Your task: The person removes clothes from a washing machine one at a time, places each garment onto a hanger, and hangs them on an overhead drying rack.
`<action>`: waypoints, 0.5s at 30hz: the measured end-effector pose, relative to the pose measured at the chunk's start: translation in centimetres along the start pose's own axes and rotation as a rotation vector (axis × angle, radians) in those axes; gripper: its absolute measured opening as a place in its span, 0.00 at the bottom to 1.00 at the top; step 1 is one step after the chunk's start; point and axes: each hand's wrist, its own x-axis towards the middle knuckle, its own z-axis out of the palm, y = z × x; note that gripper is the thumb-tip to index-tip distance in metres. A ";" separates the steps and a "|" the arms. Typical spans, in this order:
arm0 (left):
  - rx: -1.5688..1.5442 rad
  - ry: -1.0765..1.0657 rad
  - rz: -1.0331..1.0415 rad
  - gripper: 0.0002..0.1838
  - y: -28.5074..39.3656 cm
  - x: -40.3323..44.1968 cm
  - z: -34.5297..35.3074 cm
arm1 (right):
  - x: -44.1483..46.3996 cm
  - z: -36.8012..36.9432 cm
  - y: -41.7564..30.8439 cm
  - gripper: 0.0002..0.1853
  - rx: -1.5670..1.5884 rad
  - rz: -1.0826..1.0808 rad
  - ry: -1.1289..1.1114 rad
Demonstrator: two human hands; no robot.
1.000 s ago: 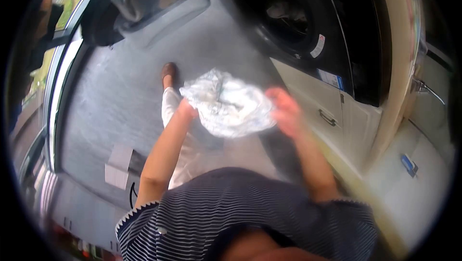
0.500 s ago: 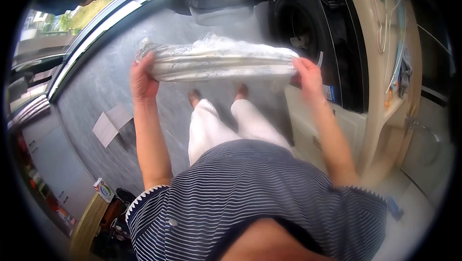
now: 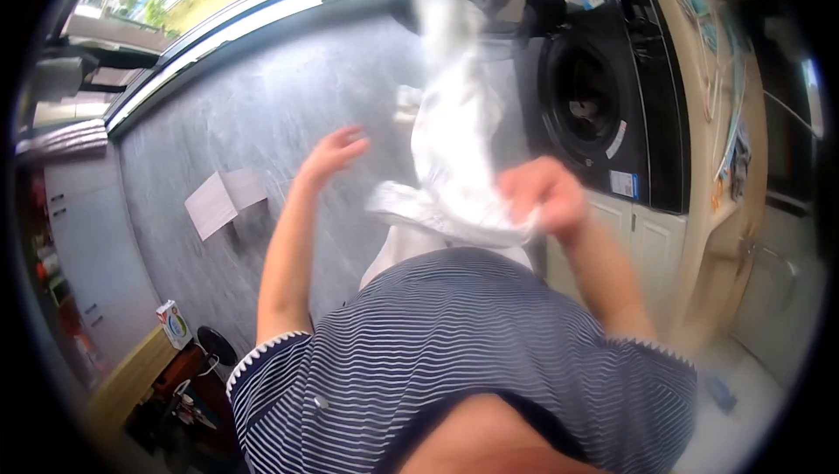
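A white patterned garment [image 3: 456, 138] hangs in front of me, twisted and blurred by motion, its upper end reaching toward the dark round door at the top. My right hand [image 3: 546, 199] is closed on its lower right edge, close to my waist. To the left of the cloth, my left hand [image 3: 336, 152] is apart from it over the grey floor, fingers loosely spread and holding nothing. The exact shape of the garment cannot be made out.
A black front-loading washing machine [image 3: 584, 98] stands open at the right, with something pale in its drum. Beside it are white cabinet doors [image 3: 655, 242]. A folded pale board [image 3: 223, 203] is on the left, and a detergent box [image 3: 175, 324] sits at lower left.
My left hand has let go of the garment and moved right and down, opening. The stretched cloth now swings lengthwise from my right hand, which has come down toward my body. The view has shifted.
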 end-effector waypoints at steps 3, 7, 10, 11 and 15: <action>-0.774 -0.204 0.270 0.24 -0.8 5.7 3.4 | 1.8 1.0 4.6 0.06 -0.179 0.170 -0.201; -0.585 -0.132 0.449 0.20 4.8 1.8 3.2 | 1.3 -0.2 6.4 0.07 -0.310 0.541 -0.155; 0.042 -0.006 0.585 0.24 1.6 1.4 1.7 | 2.3 -0.3 5.2 0.09 -0.580 0.697 -0.040; 0.191 0.011 0.612 0.26 0.2 2.1 1.1 | 2.7 -1.6 5.6 0.14 -0.686 0.642 0.005; -0.043 0.138 0.666 0.26 -1.0 1.8 1.7 | 5.9 -1.3 4.1 0.18 -0.689 0.189 0.433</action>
